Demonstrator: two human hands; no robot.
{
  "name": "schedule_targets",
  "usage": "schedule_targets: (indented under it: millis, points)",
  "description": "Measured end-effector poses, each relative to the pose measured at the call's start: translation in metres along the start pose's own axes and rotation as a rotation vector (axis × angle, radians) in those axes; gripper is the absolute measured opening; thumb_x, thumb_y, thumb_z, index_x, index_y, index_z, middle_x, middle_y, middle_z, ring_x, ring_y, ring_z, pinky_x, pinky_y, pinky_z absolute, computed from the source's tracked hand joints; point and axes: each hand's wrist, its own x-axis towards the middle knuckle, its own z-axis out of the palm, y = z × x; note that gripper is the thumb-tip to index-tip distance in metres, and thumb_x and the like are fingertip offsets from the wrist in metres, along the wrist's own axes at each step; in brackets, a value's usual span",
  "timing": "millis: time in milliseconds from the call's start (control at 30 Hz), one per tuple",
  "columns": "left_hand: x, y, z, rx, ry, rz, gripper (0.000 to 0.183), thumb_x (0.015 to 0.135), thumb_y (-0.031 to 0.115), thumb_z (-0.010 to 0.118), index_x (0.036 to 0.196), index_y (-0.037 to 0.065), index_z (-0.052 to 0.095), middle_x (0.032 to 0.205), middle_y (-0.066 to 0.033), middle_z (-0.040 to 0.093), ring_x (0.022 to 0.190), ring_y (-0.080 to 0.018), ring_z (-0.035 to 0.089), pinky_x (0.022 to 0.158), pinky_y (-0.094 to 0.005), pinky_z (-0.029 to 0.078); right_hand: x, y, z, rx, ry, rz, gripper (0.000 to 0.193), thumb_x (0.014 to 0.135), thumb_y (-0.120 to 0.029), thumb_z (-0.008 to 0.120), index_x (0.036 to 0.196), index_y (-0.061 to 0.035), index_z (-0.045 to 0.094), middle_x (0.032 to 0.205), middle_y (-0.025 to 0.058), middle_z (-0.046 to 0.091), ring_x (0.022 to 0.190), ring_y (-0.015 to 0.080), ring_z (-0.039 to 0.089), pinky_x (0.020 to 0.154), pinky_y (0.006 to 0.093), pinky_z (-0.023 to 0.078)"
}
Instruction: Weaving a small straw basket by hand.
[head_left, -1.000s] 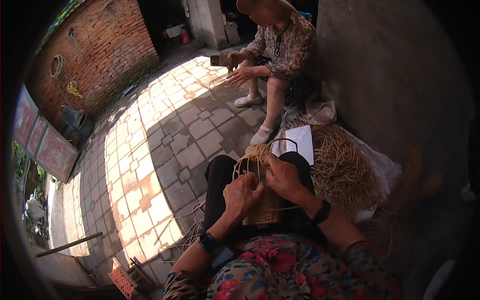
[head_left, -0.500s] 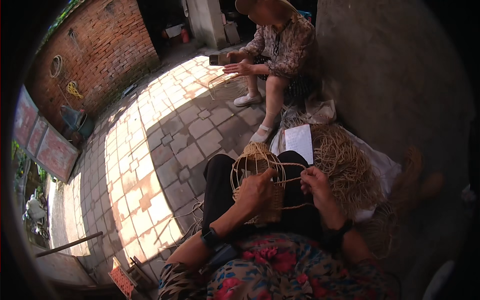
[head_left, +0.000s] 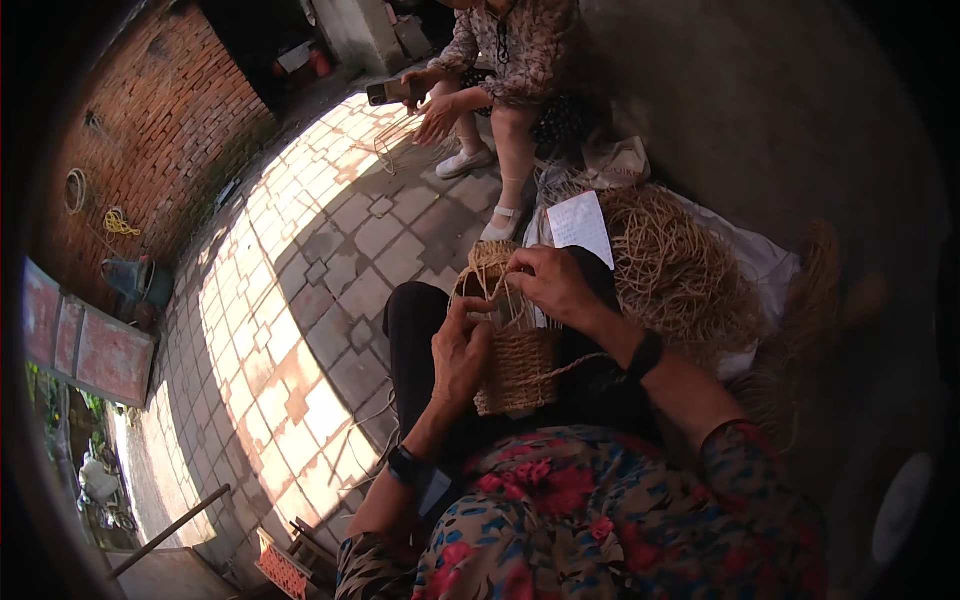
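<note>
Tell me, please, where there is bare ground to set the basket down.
The sunlit paving between the brick wall and the weaver's knee lies bare. To the right it is crowded: the pile of straw cord and white sheet fill the ground.

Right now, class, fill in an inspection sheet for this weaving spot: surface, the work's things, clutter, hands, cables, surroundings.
Surface: paved courtyard floor, part sunlit, part shaded; the work sits on the person's lap.
Work's things: half-woven straw basket, upright, with bare ribs at its top rim.
Clutter: heap of loose straw cord on a pale sheet; white paper slip beside it.
Hands: left hand grips the basket's side; right hand is at its rim, a cord strand trailing below the wrist.
Cables: nothing seen.
Surroundings: brick wall on the left; a second seated person holding a phone; a bucket by the wall.
</note>
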Motion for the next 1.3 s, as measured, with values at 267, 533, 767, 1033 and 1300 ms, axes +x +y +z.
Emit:
schedule_targets:
  millis: [267,533,767,1033,1300]
  points:
    - [0.003,-0.005,-0.004,-0.001,0.0,-0.078,0.018,0.081,0.012,0.056,0.098,0.006,0.06,0.077,-0.0077,0.065,0.07,-0.0147,0.061,0.066,-0.0284,0.048,-0.007,0.005,0.025,-0.441,0.082,-0.007,0.019,0.075,-0.01,0.065,0.091,-0.0045,0.057,0.073,0.015,0.06,0.07,0.0294,0.062,0.063,0.0379,0.048]
    - [0.007,-0.001,-0.006,0.042,-0.012,-0.091,0.017,0.079,0.012,0.059,0.095,0.006,0.059,0.079,-0.0087,0.067,0.074,-0.0147,0.063,0.07,-0.0289,0.048,-0.064,0.023,-0.015,-0.13,0.129,0.149,0.022,0.074,-0.002,0.059,0.094,-0.0045,0.05,0.071,0.0135,0.06,0.065,0.0357,0.06,0.062,0.0453,0.048]
    - [0.006,-0.017,-0.011,-0.168,0.036,-0.124,0.012,0.078,0.004,0.059,0.083,0.007,0.049,0.072,-0.0003,0.058,0.069,-0.0077,0.054,0.066,-0.0238,0.044,-0.143,0.247,-0.144,-0.579,0.506,0.576,0.021,0.088,-0.018,0.051,0.1,-0.005,0.061,0.099,0.0215,0.062,0.094,0.038,0.061,0.081,0.0466,0.047]
    - [-0.001,-0.048,-0.034,-0.369,0.01,-0.153,0.01,0.083,0.0,0.052,0.089,0.008,0.052,0.078,0.0017,0.054,0.07,-0.0068,0.05,0.063,-0.0231,0.04,-0.154,0.202,-0.225,-0.574,0.268,0.618,0.051,0.088,-0.048,0.054,0.093,0.0024,0.062,0.079,0.0118,0.065,0.067,0.0301,0.062,0.065,0.0394,0.052]
    - [0.008,0.022,-0.014,0.272,0.158,0.266,0.01,0.083,0.013,0.06,0.09,0.005,0.063,0.08,-0.0114,0.061,0.072,-0.0282,0.063,0.065,-0.0359,0.048,-0.097,0.017,-0.059,0.797,-0.354,0.597,0.037,0.093,-0.036,0.058,0.104,-0.0009,0.06,0.078,0.007,0.065,0.057,0.0096,0.06,0.05,0.0219,0.048]
